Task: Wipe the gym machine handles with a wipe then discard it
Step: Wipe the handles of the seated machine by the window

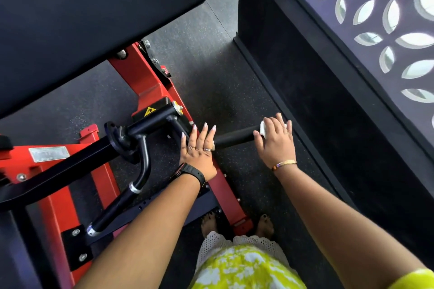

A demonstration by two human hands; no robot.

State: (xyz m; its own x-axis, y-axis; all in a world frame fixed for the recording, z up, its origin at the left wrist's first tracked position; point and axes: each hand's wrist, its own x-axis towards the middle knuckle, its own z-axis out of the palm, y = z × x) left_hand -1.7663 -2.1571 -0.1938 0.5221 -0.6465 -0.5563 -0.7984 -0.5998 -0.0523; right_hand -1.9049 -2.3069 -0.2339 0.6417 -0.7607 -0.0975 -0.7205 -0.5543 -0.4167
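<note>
A black padded handle (234, 137) sticks out to the right from the red and black gym machine (145, 91). My right hand (276, 141) grips the handle's outer end with a white wipe (263, 128) folded under the fingers. My left hand (198, 150) rests on the handle's inner end with fingers straight and spread, holding nothing. A second black handle (122, 202) curves down to the lower left, untouched.
A large black pad (94, 19) overhangs the machine at the upper left. A black wall base with a patterned screen (352, 30) runs close along the right. Dark speckled rubber floor (211, 65) lies between them. My feet (264, 225) stand by the red frame's corner.
</note>
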